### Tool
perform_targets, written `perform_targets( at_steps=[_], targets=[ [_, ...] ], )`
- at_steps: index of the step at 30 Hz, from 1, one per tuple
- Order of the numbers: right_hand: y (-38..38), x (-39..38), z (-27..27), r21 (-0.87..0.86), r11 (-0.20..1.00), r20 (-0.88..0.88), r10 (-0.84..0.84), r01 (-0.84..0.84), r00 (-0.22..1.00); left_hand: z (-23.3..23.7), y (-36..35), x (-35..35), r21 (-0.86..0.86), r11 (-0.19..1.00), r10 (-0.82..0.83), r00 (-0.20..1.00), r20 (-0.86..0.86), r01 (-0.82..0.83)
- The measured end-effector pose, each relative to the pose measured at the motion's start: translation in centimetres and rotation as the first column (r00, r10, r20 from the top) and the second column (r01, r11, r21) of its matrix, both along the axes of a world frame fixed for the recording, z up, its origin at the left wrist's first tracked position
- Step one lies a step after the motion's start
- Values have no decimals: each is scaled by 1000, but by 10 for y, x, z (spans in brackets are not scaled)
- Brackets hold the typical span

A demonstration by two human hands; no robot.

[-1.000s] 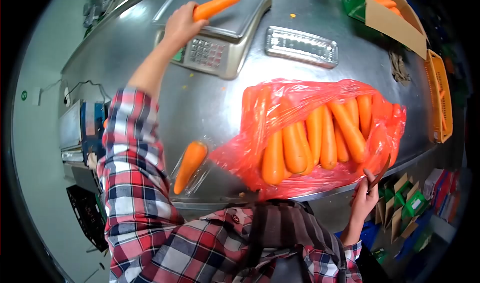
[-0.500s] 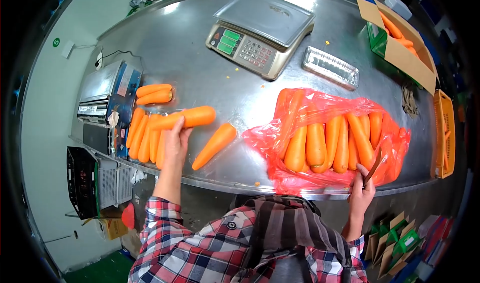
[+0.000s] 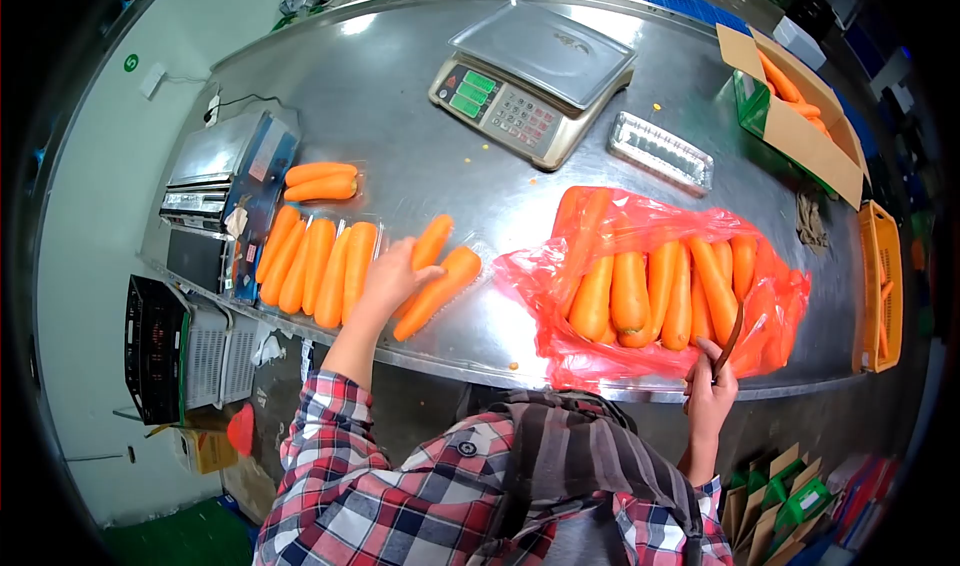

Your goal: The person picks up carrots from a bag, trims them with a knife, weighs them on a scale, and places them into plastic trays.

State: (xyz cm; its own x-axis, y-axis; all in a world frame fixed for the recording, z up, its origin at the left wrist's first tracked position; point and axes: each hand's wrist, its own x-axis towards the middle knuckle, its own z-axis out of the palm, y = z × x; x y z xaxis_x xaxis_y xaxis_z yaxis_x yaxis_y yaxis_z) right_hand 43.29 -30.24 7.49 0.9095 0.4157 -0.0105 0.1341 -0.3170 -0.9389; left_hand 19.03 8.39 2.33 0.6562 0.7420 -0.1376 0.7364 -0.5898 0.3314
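My left hand [image 3: 392,278] is closed around a carrot [image 3: 434,238], which lies against another carrot [image 3: 446,288] on clear plastic. To the left, several carrots [image 3: 318,261] lie side by side, with two more [image 3: 322,186] above them. My right hand [image 3: 708,386] grips a thin, dark brown curved tool [image 3: 732,338] at the front edge of a red plastic bag [image 3: 648,216]. Several carrots [image 3: 630,296] rest in the open bag.
A digital scale [image 3: 530,86] stands at the back, beside a clear plastic tray [image 3: 660,154]. A carton of carrots [image 3: 820,141] and a yellow crate [image 3: 880,296] are on the right. A wrapping machine [image 3: 222,201] sits left on the metal table [image 3: 370,96].
My left hand has moved right and down, bringing its carrot from above the left row to beside the separate carrot. My right hand keeps the tool, which is now turned more upright.
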Motion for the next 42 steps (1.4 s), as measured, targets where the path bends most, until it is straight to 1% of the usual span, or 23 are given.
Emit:
perform_targets(
  at_steps=[2, 3, 5, 6, 9, 10, 12, 13, 15, 16, 19, 20, 23, 25, 26, 29, 30, 32, 35, 37, 38, 41, 42],
  targets=[
    [-3, 0, 0, 4, 1000, 32, 12, -12, 999, 2, -4, 8, -102, 995, -29, 996, -79, 21],
    [-4, -1, 2, 2, 1000, 14, -19, 19, 1000, 2, -6, 10, -153, 988, -45, 992, -122, 26],
    [-4, -3, 6, -3, 997, -25, -73, 73, 997, -14, -4, 1, -201, 974, -127, 984, -123, 101],
    [-6, -3, 2, 26, 996, -40, -86, 87, 996, -26, -4, -4, -223, 965, -165, 979, -121, 135],
    [-7, -6, -1, 17, 993, -87, -115, 117, 989, -62, -20, -19, -63, 966, -241, 964, 115, 249],
    [-7, -8, -1, 5, 994, -96, -112, 113, 989, -58, -26, -16, -68, 968, -242, 970, 18, 243],
    [-4, -11, -2, -12, 994, -107, -105, 105, 989, -53, -30, -11, 8, 964, -264, 959, -104, 266],
    [-4, -11, -3, -8, 996, -84, -94, 93, 992, -51, -33, -8, 46, 958, -271, 948, -164, 282],
    [-4, -11, -3, 1, 997, -36, -79, 79, 996, -50, -62, -5, 127, 947, -276, 951, -139, 294],
    [-5, -12, -4, -7, 994, -49, -111, 111, 993, -49, -75, -3, 167, 940, -279, 952, -127, 298],
    [-9, -10, -11, -8, 991, -67, -137, 137, 988, -39, -77, 3, 162, 916, -345, 928, -143, 366],
    [-12, -9, -16, -2, 992, -66, -125, 125, 990, -38, -71, 8, 129, 929, -335, 936, -107, 347],
    [-2, -12, -13, -21, 992, -103, -122, 121, 987, -51, -36, 36, 189, 960, -202, 978, -44, 207],
    [7, -13, -7, -41, 994, -98, -109, 105, 989, -66, 0, 56, 330, 938, -118, 993, 11, 108],
    [11, -14, -3, -55, 993, -110, -110, 105, 988, -66, 17, 65, 393, 918, -85, 995, 44, 61],
    [14, -15, 0, -76, 992, -70, -108, 103, 992, -56, 72, 75, 290, 957, 22, 995, -95, 6],
    [14, -15, -2, -76, 990, -44, -121, 118, 992, -60, 88, 73, 310, 951, 41, 996, -80, -14],
    [13, -17, -1, -97, 981, -94, -177, 168, 980, -72, 120, 70, 354, 933, 87, 995, -54, -62],
    [11, -18, -5, -117, 975, -126, -204, 190, 971, -72, 156, 70, 382, 924, 55, 995, -86, -19],
    [7, -17, -7, -140, 969, -150, -224, 203, 963, -69, 171, 74, 365, 928, 119, 988, -100, -75],
    [3, -15, -11, -158, 968, -126, -216, 195, 968, -67, 174, 76, 354, 930, 146, 983, -111, -98],
    [-1, -7, -10, -153, 965, -108, -230, 212, 967, -57, 174, 92, 346, 883, 343, 939, -18, -316],
    [1, -6, -8, -174, 952, -111, -274, 253, 955, -53, 170, 104, 318, 903, 279, 957, 81, -290]
  ],
)
